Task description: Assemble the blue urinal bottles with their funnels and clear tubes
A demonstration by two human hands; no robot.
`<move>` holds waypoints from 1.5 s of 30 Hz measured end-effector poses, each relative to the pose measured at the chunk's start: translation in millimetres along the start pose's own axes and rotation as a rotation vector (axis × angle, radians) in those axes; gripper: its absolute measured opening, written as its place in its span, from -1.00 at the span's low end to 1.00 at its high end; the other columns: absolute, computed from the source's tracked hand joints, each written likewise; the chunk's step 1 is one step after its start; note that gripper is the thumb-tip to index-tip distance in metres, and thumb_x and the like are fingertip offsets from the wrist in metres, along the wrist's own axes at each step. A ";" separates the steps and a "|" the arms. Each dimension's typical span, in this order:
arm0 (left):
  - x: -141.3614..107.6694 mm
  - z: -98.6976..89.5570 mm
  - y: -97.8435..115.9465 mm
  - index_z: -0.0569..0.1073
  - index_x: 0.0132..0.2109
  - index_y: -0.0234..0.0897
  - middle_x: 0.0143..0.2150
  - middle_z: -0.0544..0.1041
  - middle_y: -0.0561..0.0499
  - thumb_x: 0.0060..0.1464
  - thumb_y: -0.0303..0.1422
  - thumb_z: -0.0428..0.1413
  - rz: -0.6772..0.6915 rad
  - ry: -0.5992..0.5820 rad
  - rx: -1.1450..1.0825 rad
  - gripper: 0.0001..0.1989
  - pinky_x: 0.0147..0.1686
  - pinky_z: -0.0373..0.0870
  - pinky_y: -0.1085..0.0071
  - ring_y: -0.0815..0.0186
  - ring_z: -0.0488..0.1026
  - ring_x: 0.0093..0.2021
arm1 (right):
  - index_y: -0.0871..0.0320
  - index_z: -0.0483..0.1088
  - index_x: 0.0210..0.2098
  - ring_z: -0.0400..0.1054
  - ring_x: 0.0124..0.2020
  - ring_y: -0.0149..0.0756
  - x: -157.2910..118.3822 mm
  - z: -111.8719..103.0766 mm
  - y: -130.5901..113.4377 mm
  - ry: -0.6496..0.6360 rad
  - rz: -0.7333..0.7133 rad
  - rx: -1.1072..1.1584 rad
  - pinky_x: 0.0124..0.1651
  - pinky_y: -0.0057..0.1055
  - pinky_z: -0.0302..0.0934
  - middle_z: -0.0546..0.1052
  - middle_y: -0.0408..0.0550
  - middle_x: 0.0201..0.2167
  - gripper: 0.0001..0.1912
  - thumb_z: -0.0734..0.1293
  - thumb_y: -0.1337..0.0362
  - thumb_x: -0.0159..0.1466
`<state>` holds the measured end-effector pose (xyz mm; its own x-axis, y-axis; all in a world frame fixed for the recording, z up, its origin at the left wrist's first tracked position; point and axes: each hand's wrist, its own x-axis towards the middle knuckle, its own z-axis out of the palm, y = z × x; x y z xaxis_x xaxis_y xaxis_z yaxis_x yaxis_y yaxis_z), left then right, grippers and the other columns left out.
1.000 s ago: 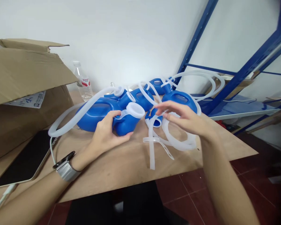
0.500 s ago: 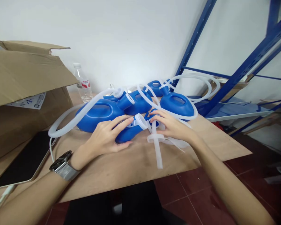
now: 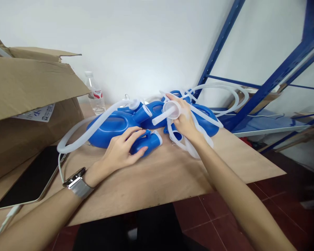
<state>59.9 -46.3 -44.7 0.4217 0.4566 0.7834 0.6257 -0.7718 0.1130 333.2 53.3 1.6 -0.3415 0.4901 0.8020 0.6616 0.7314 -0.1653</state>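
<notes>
While the left hand (image 3: 124,148) curls loosely around a blue bottle (image 3: 146,143) on the table (image 3: 157,181), the right hand (image 3: 183,116), fingers closed, grips a white tube (image 3: 162,116) above it.

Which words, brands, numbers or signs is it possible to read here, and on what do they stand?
No text can be read with certainty.
Clear plastic bottle: red-and-white label, lettering too small and blurred.
Cardboard box: white label, marks too blurred.

Bottle label (image 3: 97,94) and box label (image 3: 39,113) illegible
</notes>
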 end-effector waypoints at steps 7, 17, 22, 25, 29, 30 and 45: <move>1.7 -9.8 -22.4 0.50 0.02 -0.19 0.04 0.61 -0.11 0.39 -0.36 0.01 -0.203 0.291 0.126 -0.81 0.14 0.47 0.10 0.10 0.57 0.08 | -0.04 0.23 0.47 0.30 0.06 0.09 22.4 20.9 2.3 -0.053 0.132 -0.348 0.20 0.14 0.19 0.38 0.14 -0.02 -0.41 0.03 0.28 0.50; 3.0 -13.1 -45.8 0.45 0.22 -0.16 0.31 0.47 -0.22 0.25 -0.25 0.11 -0.384 0.154 0.447 -0.58 0.37 0.10 -0.23 -0.20 0.29 0.37 | 0.04 0.26 0.41 0.25 0.12 0.17 17.3 26.1 8.7 -0.063 0.200 -0.470 0.30 0.33 0.06 0.34 0.21 0.03 -0.42 0.14 0.27 0.42; 6.0 -14.2 -43.5 0.36 0.34 -0.15 0.38 0.41 -0.21 0.32 -0.24 0.02 -0.465 0.039 0.381 -0.52 0.39 0.07 -0.22 -0.21 0.21 0.43 | 0.02 0.30 0.40 0.25 0.14 0.20 16.8 25.0 6.2 -0.056 0.215 -0.524 0.36 0.52 -0.15 0.36 0.20 0.01 -0.42 0.11 0.33 0.41; 5.3 -13.4 -42.8 0.31 0.36 -0.04 0.38 0.41 -0.13 0.35 -0.22 -0.02 -0.470 0.028 0.405 -0.53 0.38 0.13 -0.18 -0.17 0.18 0.45 | 0.02 0.35 0.36 0.26 0.14 0.21 14.2 24.3 10.1 -0.043 0.240 -0.532 0.33 0.56 -0.14 0.38 0.22 0.02 -0.42 0.11 0.37 0.39; 4.2 -11.6 -42.9 0.31 0.37 -0.12 0.38 0.40 -0.19 0.36 -0.22 -0.02 -0.452 0.027 0.458 -0.51 0.35 0.19 -0.16 -0.17 0.19 0.44 | 0.07 0.41 0.29 0.25 0.16 0.22 10.6 28.6 5.9 -0.107 0.179 -0.552 0.36 0.57 -0.17 0.40 0.23 0.01 -0.43 0.12 0.42 0.36; 4.2 -11.4 -42.7 0.31 0.38 -0.13 0.38 0.39 -0.20 0.36 -0.23 -0.02 -0.454 0.026 0.458 -0.51 0.35 0.19 -0.17 -0.17 0.19 0.45 | 0.07 0.41 0.30 0.25 0.17 0.22 10.5 30.8 1.8 -0.135 0.160 -0.554 0.37 0.57 -0.18 0.40 0.22 0.01 -0.42 0.12 0.44 0.35; 2.4 -11.2 -44.2 0.23 0.40 0.05 0.39 0.40 -0.08 0.38 -0.20 -0.06 -0.447 0.022 0.394 -0.50 0.35 0.13 -0.21 -0.17 0.16 0.46 | 0.10 -0.14 0.59 0.25 0.35 0.06 13.5 35.8 -7.9 -0.441 -0.081 -0.082 0.51 0.35 -0.18 0.44 0.14 0.27 -0.31 0.00 0.10 0.53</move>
<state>25.9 -16.0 -41.0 0.0505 0.6868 0.7251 0.9374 -0.2830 0.2028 299.5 71.2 -6.8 -0.6341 0.6008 0.4868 0.6656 0.7445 -0.0519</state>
